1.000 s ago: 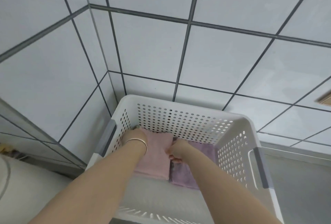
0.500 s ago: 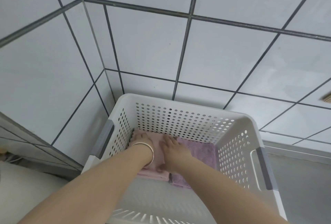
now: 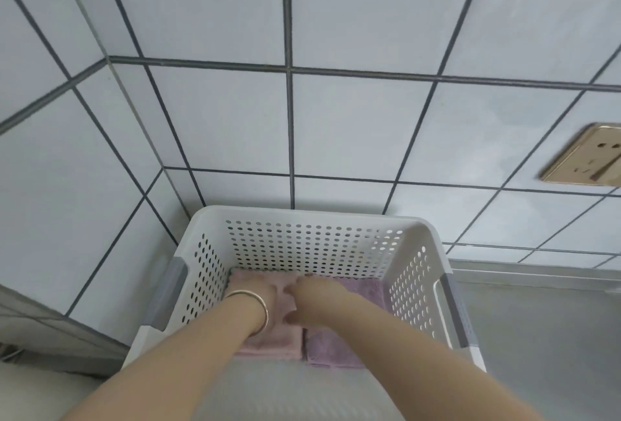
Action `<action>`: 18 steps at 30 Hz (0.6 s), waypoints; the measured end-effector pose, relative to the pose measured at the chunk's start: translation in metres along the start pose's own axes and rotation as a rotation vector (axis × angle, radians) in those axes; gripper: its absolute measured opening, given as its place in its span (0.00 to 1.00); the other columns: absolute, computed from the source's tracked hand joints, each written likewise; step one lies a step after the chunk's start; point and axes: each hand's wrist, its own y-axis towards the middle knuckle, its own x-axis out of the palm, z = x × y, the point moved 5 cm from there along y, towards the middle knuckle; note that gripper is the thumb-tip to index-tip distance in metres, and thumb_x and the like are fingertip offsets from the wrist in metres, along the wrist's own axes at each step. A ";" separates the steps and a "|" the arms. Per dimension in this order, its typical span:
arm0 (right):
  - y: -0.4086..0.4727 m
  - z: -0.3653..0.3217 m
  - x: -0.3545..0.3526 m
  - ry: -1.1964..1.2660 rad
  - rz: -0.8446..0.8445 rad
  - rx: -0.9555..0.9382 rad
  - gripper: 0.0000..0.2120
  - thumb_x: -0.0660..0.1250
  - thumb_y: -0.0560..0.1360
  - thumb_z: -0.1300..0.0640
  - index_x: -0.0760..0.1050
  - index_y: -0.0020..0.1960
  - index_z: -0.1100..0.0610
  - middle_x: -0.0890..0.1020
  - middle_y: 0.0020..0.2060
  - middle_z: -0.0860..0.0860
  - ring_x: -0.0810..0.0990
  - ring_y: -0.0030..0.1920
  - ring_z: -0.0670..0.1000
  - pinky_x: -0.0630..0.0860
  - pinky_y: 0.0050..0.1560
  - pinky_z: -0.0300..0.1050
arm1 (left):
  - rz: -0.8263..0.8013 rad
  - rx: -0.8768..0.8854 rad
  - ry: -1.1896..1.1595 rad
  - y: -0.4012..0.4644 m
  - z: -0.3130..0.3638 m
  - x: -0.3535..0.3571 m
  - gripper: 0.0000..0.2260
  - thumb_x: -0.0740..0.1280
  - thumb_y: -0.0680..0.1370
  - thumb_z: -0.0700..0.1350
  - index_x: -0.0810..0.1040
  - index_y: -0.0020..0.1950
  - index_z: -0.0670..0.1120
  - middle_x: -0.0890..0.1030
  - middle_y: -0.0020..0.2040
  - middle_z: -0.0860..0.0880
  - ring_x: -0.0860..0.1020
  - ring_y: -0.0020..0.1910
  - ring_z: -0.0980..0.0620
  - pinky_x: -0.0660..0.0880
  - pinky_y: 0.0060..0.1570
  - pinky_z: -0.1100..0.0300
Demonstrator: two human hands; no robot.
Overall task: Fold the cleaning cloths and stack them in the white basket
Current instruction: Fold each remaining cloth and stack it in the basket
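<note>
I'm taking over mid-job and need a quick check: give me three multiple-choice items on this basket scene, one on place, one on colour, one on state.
1. Where does the purple cloth lie in the white basket?
A. right of the pink cloth
B. draped over the rim
C. outside on the counter

2. What colour are the basket's handle grips?
A. red
B. grey
C. green

3. What are both hands doing?
A. lifting the basket
B. hanging idle
C. pressing on the pink cloth

Answers: 1 A, the two lie side by side on the bottom; 2 B, grey bands at both sides; 3 C, left hand and right hand rest on it.
</note>
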 end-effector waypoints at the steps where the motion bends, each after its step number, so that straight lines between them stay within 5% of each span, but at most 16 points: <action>1: -0.012 -0.001 -0.013 0.028 0.014 -0.007 0.24 0.61 0.76 0.47 0.67 0.70 0.54 0.73 0.64 0.56 0.72 0.64 0.58 0.72 0.61 0.54 | 0.050 0.024 -0.009 -0.012 0.004 -0.013 0.21 0.63 0.77 0.50 0.66 0.69 0.50 0.76 0.60 0.45 0.76 0.56 0.46 0.73 0.59 0.53; 3: -0.044 0.000 -0.038 0.041 0.119 -0.014 0.18 0.61 0.76 0.48 0.75 0.61 0.56 0.78 0.56 0.55 0.76 0.57 0.57 0.75 0.56 0.53 | 0.169 0.087 -0.098 -0.037 0.018 -0.035 0.13 0.61 0.78 0.47 0.73 0.63 0.52 0.80 0.53 0.49 0.78 0.48 0.49 0.75 0.51 0.57; 7: -0.121 0.016 -0.063 0.024 0.484 -0.020 0.14 0.58 0.77 0.50 0.76 0.56 0.56 0.78 0.53 0.52 0.77 0.54 0.55 0.75 0.52 0.49 | 0.412 0.133 -0.249 -0.095 0.046 -0.074 0.09 0.58 0.79 0.47 0.77 0.54 0.53 0.80 0.52 0.49 0.79 0.52 0.48 0.73 0.47 0.57; 10: -0.194 0.032 -0.066 0.059 0.883 0.031 0.10 0.59 0.74 0.53 0.76 0.41 0.56 0.78 0.37 0.48 0.79 0.36 0.51 0.67 0.29 0.40 | 0.617 0.261 -0.394 -0.140 0.082 -0.097 0.09 0.58 0.77 0.46 0.78 0.48 0.51 0.81 0.47 0.49 0.79 0.49 0.48 0.70 0.41 0.59; 12: -0.235 0.047 -0.057 0.137 1.076 0.099 0.10 0.59 0.71 0.51 0.72 0.34 0.54 0.75 0.30 0.46 0.74 0.27 0.49 0.61 0.22 0.37 | 0.687 0.367 -0.538 -0.164 0.108 -0.104 0.07 0.59 0.76 0.45 0.75 0.40 0.52 0.79 0.40 0.49 0.77 0.42 0.50 0.65 0.37 0.60; 15: -0.288 0.080 -0.024 0.263 1.163 0.180 0.10 0.58 0.73 0.51 0.70 0.36 0.55 0.75 0.30 0.46 0.73 0.27 0.49 0.66 0.21 0.39 | 0.716 0.504 -0.691 -0.189 0.165 -0.101 0.08 0.62 0.74 0.44 0.73 0.35 0.53 0.74 0.31 0.50 0.77 0.38 0.49 0.62 0.35 0.61; 18: -0.332 0.124 0.022 0.318 1.126 0.307 0.10 0.57 0.72 0.49 0.70 0.37 0.54 0.76 0.31 0.46 0.75 0.29 0.51 0.69 0.23 0.41 | 0.651 0.592 -0.670 -0.199 0.239 -0.082 0.06 0.61 0.75 0.46 0.78 0.42 0.50 0.81 0.40 0.47 0.79 0.44 0.45 0.66 0.36 0.57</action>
